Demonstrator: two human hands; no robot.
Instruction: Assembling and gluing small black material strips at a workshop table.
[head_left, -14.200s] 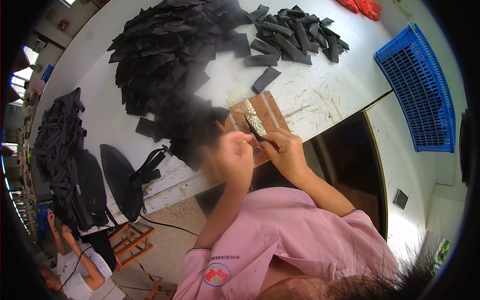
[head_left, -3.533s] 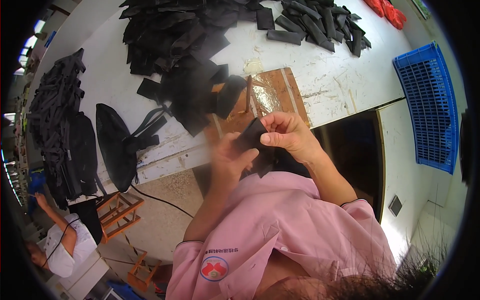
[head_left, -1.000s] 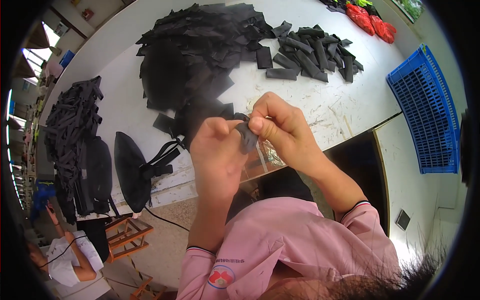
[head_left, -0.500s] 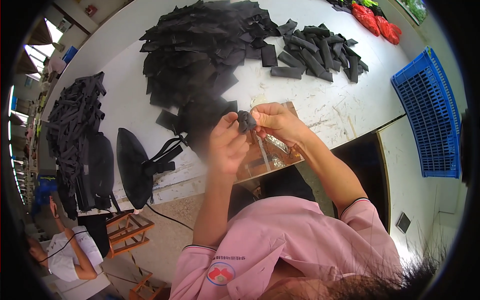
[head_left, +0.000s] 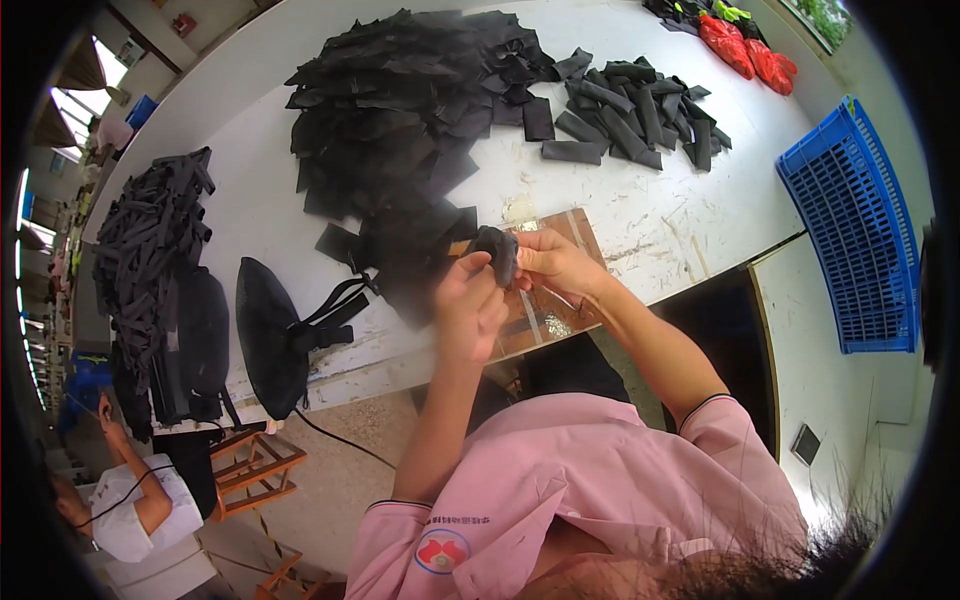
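A small piece of black fabric (head_left: 499, 252), bunched and curled over, is pinched between my two hands above the table's front edge. My left hand (head_left: 470, 308) grips it from the left with fingers curled. From the right, my right hand (head_left: 558, 266) holds its other side between thumb and fingers; some fingertips are hidden behind the fabric. Beneath my hands lies a brown board (head_left: 570, 232) with clear tape across it. Just beyond my left hand spreads a large heap of flat black fabric pieces (head_left: 390, 130).
Rolled black fabric tubes (head_left: 625, 110) lie at the far right of the white table (head_left: 680, 215). On the left are a heap of black strips (head_left: 150, 240) and a black pouch with straps (head_left: 268, 335). A blue crate (head_left: 850, 230) stands right; a co-worker (head_left: 135, 505) sits lower left.
The fabric piece has changed from a tight bunch to a longer, more opened shape. My left hand has shifted slightly right and down; my right hand has barely moved.
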